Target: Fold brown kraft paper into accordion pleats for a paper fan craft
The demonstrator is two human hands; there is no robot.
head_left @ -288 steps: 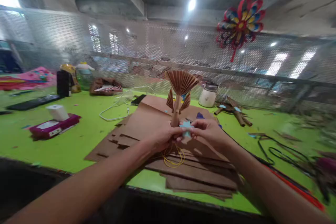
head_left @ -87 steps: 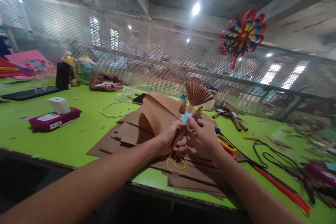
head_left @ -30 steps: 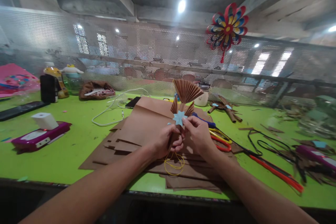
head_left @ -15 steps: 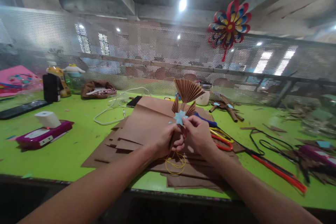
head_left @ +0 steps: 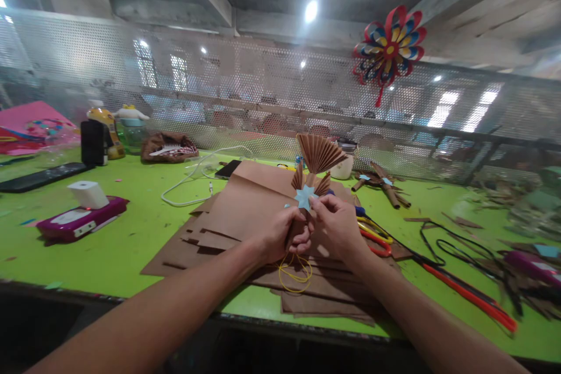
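Observation:
My left hand (head_left: 293, 232) is closed around the lower part of a brown pleated paper figure (head_left: 319, 153), whose fans stand up above the fingers. At its middle sits a light blue paper star (head_left: 305, 197). My right hand (head_left: 336, 222) pinches the star's right edge between thumb and fingertips. Below the left hand hangs a loop of thin yellow string (head_left: 295, 276). Brown paper sheets (head_left: 250, 201) lie stacked beneath both hands. Just right of the right hand are scissors with red and yellow handles (head_left: 377, 239), partly hidden.
On the left are a purple device with a white charger plug (head_left: 83, 219), a black phone (head_left: 91, 143) and bottles. A white cable (head_left: 179, 203) curls behind the paper. On the right lie a red-and-black tool (head_left: 473, 298), brown scraps and rolled paper pieces (head_left: 385, 184). A mesh partition (head_left: 263, 82) stands behind.
The whole view has shifted slightly, so things sit a little further right in the picture. Both hands keep nearly the same hold on the paper figure and star.

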